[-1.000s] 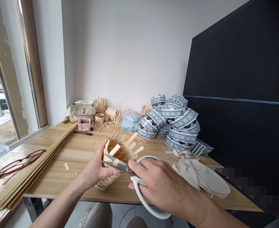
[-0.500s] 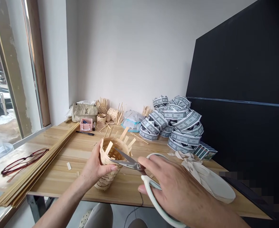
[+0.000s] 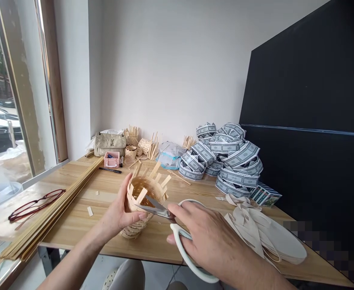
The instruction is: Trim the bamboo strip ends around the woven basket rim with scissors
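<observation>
Scissors [image 3: 167, 214], blades [image 3: 151, 210] parted, sit gripped in the right hand [image 3: 203, 224] beside strips [image 3: 141, 196] of a woven basket [image 3: 132, 231] the left hand [image 3: 118, 213] clasps near the surface [image 3: 157, 243]'s front edge; trimming seems underway, the next snip needing steady alignment.

Wood-grain worktop [image 3: 208, 187]; clock read from its centre, 12 at far edge. Bundle of thin strips [image 3: 62, 203] slants from 10 to 8, ends past near edge. Red-framed glasses [image 3: 36, 204] at 9. Small pale offcuts [image 3: 90, 211], also 9. Flap bag [image 3: 110, 145], pink box [image 3: 112, 162], black pen [image 3: 110, 170] at 10–11. Woven baskets [image 3: 130, 151] at 11, translucent plastic bag [image 3: 169, 153] at 12. Patterned bands [image 3: 237, 175] heaped at 1–2, printed carton [image 3: 264, 195] at 3, cream ribbon [image 3: 281, 237] at 4.
</observation>
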### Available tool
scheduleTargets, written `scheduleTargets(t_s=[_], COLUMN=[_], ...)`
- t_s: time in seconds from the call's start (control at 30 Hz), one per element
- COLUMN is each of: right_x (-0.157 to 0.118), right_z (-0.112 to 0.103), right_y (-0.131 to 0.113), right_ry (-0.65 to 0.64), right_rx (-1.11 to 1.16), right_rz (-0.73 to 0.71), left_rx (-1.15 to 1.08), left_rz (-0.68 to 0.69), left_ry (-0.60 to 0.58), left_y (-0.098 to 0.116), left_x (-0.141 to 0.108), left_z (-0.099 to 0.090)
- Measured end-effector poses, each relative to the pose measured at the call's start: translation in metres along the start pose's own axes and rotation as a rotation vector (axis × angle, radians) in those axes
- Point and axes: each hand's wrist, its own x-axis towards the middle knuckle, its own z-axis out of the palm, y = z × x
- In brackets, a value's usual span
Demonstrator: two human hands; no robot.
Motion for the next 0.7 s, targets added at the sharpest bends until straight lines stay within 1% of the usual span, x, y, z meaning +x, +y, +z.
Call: scheduleTargets(t_s=[0.13,0.33,0.47,0.6,0.7], right_x=[-0.001,0.002,0.004,0.005,0.004], right_z=[-0.005,-0.003,-0.004,-0.005,-0.005], right_y=[-0.003,-0.009,-0.013,-0.018,-0.021], right_ry=[0.003,-0.04,-0.044,-0.032,-0.029], right_rx=[-0.008,0.016,-0.016,-0.106,-0.13], right_rz=[0.0,0.01,0.008,0.017,0.028], left_rx=[-0.049,0.0,0.04,0.039,0.048], left_rz=[0.0,0.083,0.101,0.111,0.125], left_ry=[0.04,0.17,0.158,0.184,0.181], left_y=[0.0,-0.001,-0.007,-0.015,-0.015], left_x=[0.002,0.003,0.002,0.002,0.001], left_z=[0.003,0.011,0.013,0.012,0.013])
